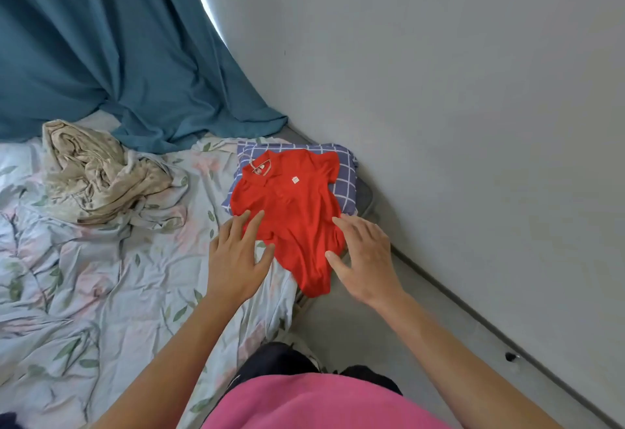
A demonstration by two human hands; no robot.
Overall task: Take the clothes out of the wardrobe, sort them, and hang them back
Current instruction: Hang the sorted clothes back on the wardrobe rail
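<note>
**Red shirt flat on bed**

Red shirt [293,212] lies on bed [101,276], collar end over checked pillow [345,174], w/ hanger at neck. Left hand [236,259] & right hand [363,264] at its lower edges, fingers [252,229] straight, spread apart, gripping nothing.

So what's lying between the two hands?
The lower part of the red shirt, spread on the bed. The left hand and right hand flank it with straight fingers, seen from the head view.

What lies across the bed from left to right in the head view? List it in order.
Beige crumpled cloth → left hand → red shirt on the checked pillow → right hand → grey wall.
</note>
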